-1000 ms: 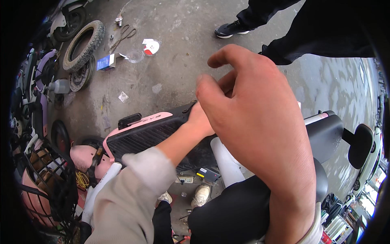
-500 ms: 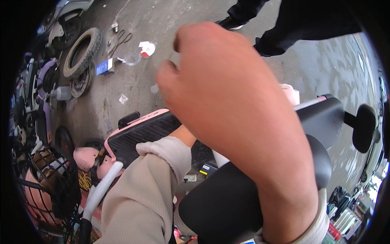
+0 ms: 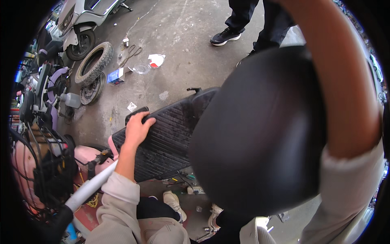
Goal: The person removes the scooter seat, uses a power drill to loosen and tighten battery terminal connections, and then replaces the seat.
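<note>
My left hand [image 3: 137, 128] lies palm down at the far left edge of a pink scooter's black ribbed footboard [image 3: 166, 134]. Its thumb stands apart from the fingers, which show only in part. Close in front of me a large, smooth black scooter seat [image 3: 260, 130] fills the right middle and covers part of the footboard. Along the seat's right side my bare right forearm [image 3: 347, 81] reaches upward. The right hand lies past the upper edge of the picture, so what it touches is hidden.
A white handlebar tube [image 3: 91, 185] and a black wire basket [image 3: 46, 171] are at left. A loose tyre [image 3: 95, 63], a blue-and-white box [image 3: 118, 76] and scissors [image 3: 131, 55] lie on the floor. Beyond the seat stands a person in dark trousers [image 3: 243, 14].
My right forearm has swung up and right, taking the hand out of view. The seat now looms larger and higher. My left hand, hidden before, shows on the footboard.
</note>
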The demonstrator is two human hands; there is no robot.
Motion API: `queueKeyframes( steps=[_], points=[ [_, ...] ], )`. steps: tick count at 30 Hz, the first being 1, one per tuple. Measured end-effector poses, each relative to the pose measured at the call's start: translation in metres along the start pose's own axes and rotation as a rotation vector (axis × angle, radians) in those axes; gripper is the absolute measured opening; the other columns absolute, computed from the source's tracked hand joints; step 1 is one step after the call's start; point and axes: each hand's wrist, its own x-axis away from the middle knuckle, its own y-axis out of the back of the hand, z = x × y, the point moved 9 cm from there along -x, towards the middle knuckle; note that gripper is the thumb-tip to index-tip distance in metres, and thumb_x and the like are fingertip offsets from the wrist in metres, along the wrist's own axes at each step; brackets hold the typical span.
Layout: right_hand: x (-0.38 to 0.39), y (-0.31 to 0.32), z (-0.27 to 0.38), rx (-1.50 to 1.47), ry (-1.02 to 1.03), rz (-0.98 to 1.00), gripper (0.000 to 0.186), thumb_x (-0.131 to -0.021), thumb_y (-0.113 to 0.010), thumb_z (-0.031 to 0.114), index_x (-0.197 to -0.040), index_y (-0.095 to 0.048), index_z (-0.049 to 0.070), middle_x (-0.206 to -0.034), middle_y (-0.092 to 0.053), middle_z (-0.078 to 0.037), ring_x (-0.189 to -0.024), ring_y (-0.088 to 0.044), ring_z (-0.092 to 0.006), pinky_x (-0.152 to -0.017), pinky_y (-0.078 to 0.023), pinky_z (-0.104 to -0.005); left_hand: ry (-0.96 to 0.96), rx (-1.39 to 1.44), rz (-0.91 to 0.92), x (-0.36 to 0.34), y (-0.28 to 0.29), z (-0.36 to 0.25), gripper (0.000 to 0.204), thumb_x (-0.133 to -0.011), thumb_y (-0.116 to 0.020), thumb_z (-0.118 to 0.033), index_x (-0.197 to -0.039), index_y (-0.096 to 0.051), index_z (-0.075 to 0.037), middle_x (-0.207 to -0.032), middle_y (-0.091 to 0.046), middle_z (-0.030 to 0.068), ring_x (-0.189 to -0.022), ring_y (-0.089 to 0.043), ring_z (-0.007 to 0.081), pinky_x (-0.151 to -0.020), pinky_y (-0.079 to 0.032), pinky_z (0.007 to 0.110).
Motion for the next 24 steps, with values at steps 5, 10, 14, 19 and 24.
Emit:
queueKeyframes(
  steps=[5,10,14,19,24],
  points=[
    [0.125,0.092,0.006,-0.197,-0.35,-0.225,0.017,-0.091,-0.065,0.015,-0.092,-0.073,0.0,-0.087,-0.074,-0.021,-0.087,-0.073,-0.0373,-0.077,-0.056,-0.0464,0.074,0.097,0.153,-0.021,-0.004,0.034,0.063,-0.084,-0.083,-0.049,-0.123,-0.075,0.0,-0.118,-0.077,0.0211,-0.112,-0.073,0.0318,-0.1,-0.054,0.04],
    [0.332,0.118,0.052,-0.501,-0.772,-0.529,0.015,-0.092,-0.065,0.015,-0.09,-0.069,0.001,-0.085,-0.073,-0.022,-0.083,-0.072,-0.0394,-0.073,-0.055,-0.0497,-0.08,-0.124,0.02,-0.001,-0.008,-0.044,0.061,-0.085,-0.081,-0.046,-0.125,-0.072,-0.001,-0.126,-0.073,0.0197,-0.119,-0.068,0.0332,-0.102,-0.052,0.042],
    [0.413,0.049,0.14,-0.849,-1.121,-0.811,0.014,-0.093,-0.065,0.015,-0.089,-0.065,0.001,-0.083,-0.072,-0.022,-0.079,-0.072,-0.0411,-0.07,-0.055,-0.0524,-0.671,-0.308,-0.028,0.132,-0.035,-0.106,0.077,-0.081,-0.084,-0.037,-0.144,-0.055,-0.003,-0.146,-0.058,0.0194,-0.137,-0.054,0.0353,-0.114,-0.043,0.045],
    [0.397,-0.103,0.306,-1.198,-1.297,-0.628,0.026,-0.097,-0.063,0.026,-0.089,-0.062,0.001,-0.076,-0.07,-0.026,-0.075,-0.071,-0.0469,-0.071,-0.056,-0.0567,-0.925,-0.542,-0.243,0.214,-0.133,-0.138,0.09,-0.085,-0.081,-0.039,-0.155,-0.041,0.001,-0.158,-0.044,0.0227,-0.146,-0.042,0.0415,-0.121,-0.035,0.05],
    [0.411,-0.205,0.423,-1.63,-1.915,-0.449,0.042,-0.102,-0.054,0.034,-0.105,-0.069,-0.004,-0.105,-0.071,-0.034,-0.109,-0.066,-0.0514,-0.095,-0.052,-0.0546,-0.949,-0.651,-0.286,0.205,-0.148,-0.118,0.088,-0.089,-0.077,-0.035,-0.161,-0.035,-0.004,-0.164,-0.038,0.0177,-0.149,-0.038,0.038,-0.124,-0.031,0.051]
  ],
)
